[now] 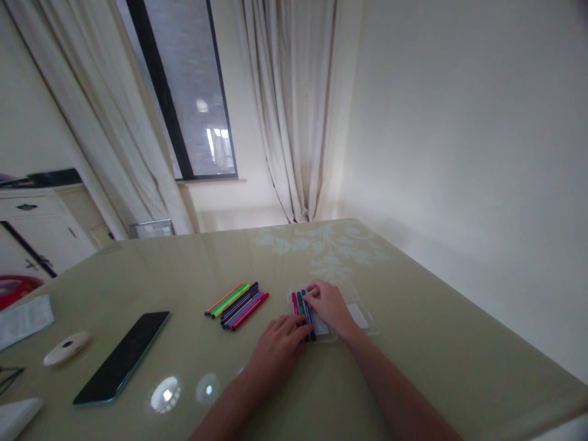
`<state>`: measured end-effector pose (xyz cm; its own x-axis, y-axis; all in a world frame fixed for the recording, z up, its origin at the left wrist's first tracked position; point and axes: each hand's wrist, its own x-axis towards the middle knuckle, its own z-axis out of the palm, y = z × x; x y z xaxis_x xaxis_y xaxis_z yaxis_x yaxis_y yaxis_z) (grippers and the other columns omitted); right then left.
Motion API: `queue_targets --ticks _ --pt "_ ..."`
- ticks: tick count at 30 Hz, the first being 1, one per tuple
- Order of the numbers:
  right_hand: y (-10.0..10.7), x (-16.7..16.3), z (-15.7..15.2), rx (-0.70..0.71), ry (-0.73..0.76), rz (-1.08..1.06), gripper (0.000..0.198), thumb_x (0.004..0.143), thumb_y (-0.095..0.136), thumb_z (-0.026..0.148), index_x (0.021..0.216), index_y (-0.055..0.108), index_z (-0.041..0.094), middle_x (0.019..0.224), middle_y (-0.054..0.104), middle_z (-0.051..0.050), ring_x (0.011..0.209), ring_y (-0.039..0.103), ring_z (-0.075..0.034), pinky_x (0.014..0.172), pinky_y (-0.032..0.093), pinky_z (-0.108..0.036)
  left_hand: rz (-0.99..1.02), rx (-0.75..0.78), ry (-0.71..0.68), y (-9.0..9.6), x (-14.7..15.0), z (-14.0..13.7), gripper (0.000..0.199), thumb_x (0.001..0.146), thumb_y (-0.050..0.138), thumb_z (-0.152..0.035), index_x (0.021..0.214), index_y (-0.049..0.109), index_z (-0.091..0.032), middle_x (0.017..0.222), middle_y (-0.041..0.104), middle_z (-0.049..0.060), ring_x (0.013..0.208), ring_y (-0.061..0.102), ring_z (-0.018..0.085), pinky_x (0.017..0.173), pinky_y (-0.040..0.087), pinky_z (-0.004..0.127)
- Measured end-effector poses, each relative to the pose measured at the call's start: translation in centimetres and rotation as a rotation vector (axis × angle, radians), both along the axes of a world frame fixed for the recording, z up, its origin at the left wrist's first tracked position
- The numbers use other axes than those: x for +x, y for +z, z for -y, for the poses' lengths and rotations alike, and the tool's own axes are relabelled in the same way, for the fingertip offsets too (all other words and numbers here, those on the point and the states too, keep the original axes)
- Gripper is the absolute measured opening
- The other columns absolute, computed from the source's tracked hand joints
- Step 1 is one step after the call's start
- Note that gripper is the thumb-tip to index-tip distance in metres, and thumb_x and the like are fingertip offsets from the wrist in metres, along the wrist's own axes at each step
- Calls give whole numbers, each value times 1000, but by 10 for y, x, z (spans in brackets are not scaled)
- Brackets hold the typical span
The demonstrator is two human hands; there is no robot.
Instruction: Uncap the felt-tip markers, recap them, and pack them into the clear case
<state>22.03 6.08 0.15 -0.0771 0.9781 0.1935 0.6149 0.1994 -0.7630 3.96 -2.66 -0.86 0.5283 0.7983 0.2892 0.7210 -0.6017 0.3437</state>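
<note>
I find the right hand (327,303) nearly pinched at a slim blue felt-tip pen (308,313); whether gripped, I cannot tell. The left hand (281,340), loosely spread, rests over lower pen ends. I judge the clear plastic case (367,324) part-filled; a multicoloured pen pile (236,305) lies outside, leftward, on the glossy green table (436,331).

The camera (head-worn) looks forward — tabletop (427,355) below.

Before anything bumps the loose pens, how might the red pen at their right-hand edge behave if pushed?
The red pen looks slim and rod-like, so it may roll if pushed sideways. The table mirrors lights, suggesting a smooth surface where it could slide too. Its straight body looks stiff and probably light.
</note>
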Motion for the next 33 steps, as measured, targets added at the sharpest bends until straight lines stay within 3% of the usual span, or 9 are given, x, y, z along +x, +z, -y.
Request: queue_targets --ticks 8,13,16,19,22,29,33 --pt "2 -2 4 80 44 242 15 79 67 13 71 75 23 76 76 -5 73 68 -21 70 46 -30 -63 3 24 0 4 2 44 93 59 -11 131 64 -33 139 63 5 124 59 29 105 48 51" --pt "4 0 3 94 58 267 14 82 66 16 75 77 21 79 77 -7 75 68 -22 70 45 -31 23 9 21 4 -2 -3 34 100 54 -23 132 62 -29 136 64 6 122 59 25 105 48 45" --pt "7 2 2 103 41 245 14 86 64 21 81 77 20 83 77 -8 76 68 -22 71 44 -30 59 81 232 5 -20 -13 27 104 44 -25 119 66 -24 121 68 8 116 61 24 102 49 39" --pt "10 1 3 112 19 220 14 88 64 21 84 77 18 85 76 -7 79 67 -20 72 44 -29 -117 112 560 7 -43 -21 25 102 45 -24 116 66 -21 116 67 10 113 60 27 98 47 42" --pt "13 -2 6 113 10 202 12 88 65 20 83 76 18 85 76 -6 77 67 -18 72 43 -28 -285 64 723 10 -56 -23 26 100 50 -26 119 63 -17 119 65 13 113 59 29 96 46 41" --pt "17 -6 10 142 27 126 12 88 65 21 83 75 18 84 75 -5 69 64 -15 68 44 -26 -286 -12 630 8 -51 -23 24 100 45 -28 105 65 -15 111 67 14 108 60 29 94 45 41" --pt "17 -12 14 144 129 36 13 88 67 26 85 77 19 85 76 -5 73 66 -17 72 46 -27 30 -63 519 3 -42 -24 26 103 36 -30 99 60 -20 101 68 9 101 64 25 88 46 37"
